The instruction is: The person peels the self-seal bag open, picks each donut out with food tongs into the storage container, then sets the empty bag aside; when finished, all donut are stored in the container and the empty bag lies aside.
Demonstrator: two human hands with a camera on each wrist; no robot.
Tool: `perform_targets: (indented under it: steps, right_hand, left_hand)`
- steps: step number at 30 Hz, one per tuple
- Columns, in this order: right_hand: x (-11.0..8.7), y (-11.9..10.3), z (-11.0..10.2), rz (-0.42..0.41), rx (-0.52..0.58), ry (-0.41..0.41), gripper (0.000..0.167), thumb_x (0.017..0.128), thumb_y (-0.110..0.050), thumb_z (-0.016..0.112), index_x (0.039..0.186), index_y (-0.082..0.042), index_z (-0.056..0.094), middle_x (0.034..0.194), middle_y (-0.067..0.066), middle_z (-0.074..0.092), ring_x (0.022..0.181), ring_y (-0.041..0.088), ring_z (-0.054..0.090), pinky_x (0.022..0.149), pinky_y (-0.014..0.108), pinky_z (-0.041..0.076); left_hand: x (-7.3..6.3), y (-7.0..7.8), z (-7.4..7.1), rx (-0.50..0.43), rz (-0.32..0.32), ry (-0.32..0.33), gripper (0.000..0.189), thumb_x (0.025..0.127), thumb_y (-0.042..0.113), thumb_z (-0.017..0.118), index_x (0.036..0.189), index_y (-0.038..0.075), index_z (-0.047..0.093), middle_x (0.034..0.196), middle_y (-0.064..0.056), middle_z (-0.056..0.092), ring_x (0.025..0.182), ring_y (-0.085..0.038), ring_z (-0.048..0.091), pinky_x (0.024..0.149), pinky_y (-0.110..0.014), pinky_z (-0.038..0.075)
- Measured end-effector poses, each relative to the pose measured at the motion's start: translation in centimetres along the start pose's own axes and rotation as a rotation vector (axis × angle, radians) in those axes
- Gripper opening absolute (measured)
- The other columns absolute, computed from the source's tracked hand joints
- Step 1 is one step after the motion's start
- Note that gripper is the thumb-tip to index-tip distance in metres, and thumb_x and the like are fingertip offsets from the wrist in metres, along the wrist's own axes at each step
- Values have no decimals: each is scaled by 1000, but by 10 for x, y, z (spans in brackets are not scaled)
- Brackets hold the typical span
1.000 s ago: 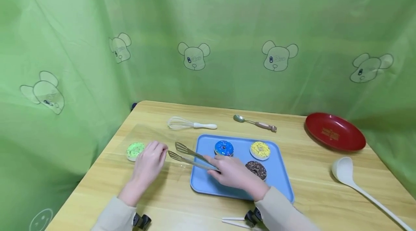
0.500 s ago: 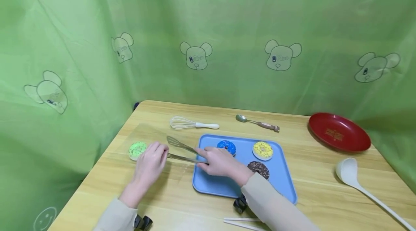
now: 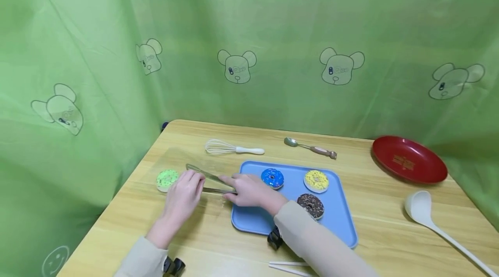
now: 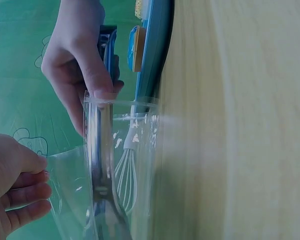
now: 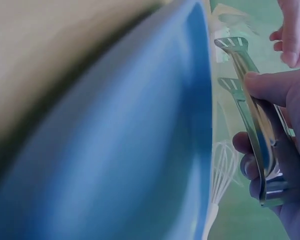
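In the head view my left hand (image 3: 185,194) pinches the edge of a clear plastic bag (image 4: 70,185) at its mouth. A green-iced donut (image 3: 166,179) lies at the bag's left part, seemingly inside it. My right hand (image 3: 249,190) grips metal tongs (image 5: 255,110), thumb on one arm and fingers round the other. The tongs' arms stand apart and reach into the bag's mouth, as the left wrist view shows. In the head view my left hand partly hides their slotted ends. Nothing sits between those ends in the right wrist view.
A blue tray (image 3: 249,220) under my right hand bears a blue donut (image 3: 272,178), a yellow donut (image 3: 316,180) and a chocolate donut (image 3: 310,206). Around it lie a whisk (image 3: 234,148), a spoon (image 3: 309,147), a red plate (image 3: 409,160), a ladle (image 3: 420,208) and white sticks (image 3: 290,267).
My right hand has moved left with the tongs, whose ends have passed from beside the tray into the bag's mouth. My left hand keeps its pinch on the bag.
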State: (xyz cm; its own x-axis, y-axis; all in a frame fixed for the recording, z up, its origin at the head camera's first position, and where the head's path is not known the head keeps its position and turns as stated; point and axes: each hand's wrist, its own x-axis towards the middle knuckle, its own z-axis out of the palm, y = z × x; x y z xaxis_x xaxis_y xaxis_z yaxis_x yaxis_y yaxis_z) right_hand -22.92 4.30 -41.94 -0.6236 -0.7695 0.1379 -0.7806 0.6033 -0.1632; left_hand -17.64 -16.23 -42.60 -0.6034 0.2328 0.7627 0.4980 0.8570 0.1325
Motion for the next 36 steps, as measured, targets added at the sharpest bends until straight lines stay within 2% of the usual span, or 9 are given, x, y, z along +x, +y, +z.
perform_targets:
  steps: [4,10,15,28,36]
  right_hand:
    - [6,-4,3,-3,-18,-19,53,90,-38,58,137,-16,47,88,4,61,56,8,45,46,22,38]
    - [12,-7,5,-41,-26,-23,51,90,-37,58,136,-17,49,79,0,55,53,8,44,44,22,36]
    - [14,-11,3,-68,-43,-27,51,90,-38,58,136,-18,49,80,0,56,51,8,43,43,22,36]
    - [31,-20,6,-9,-59,-95,53,90,-42,57,137,-19,47,86,0,57,57,8,47,45,21,40]
    - [33,-20,9,-14,-68,-100,51,92,-41,54,137,-20,46,77,-5,52,54,8,45,44,20,37]
  left_hand:
    - [0,1,0,-3,-10,-12,12,74,-1,73,82,4,65,78,-4,60,69,-18,57,56,-27,52]
    - [0,2,-1,-3,-4,-28,11,75,-1,72,83,3,66,78,-4,59,70,-18,56,60,-27,52]
    - [0,3,-1,-8,9,-23,11,76,-1,71,84,4,66,78,-4,59,71,-18,56,62,-27,52]
    - [0,5,-2,0,24,-8,12,75,-2,73,83,2,65,78,-5,59,70,-18,57,59,-27,53]
    - [-1,4,-1,11,19,-13,10,75,0,73,82,3,66,78,-4,59,70,-18,57,59,-27,52]
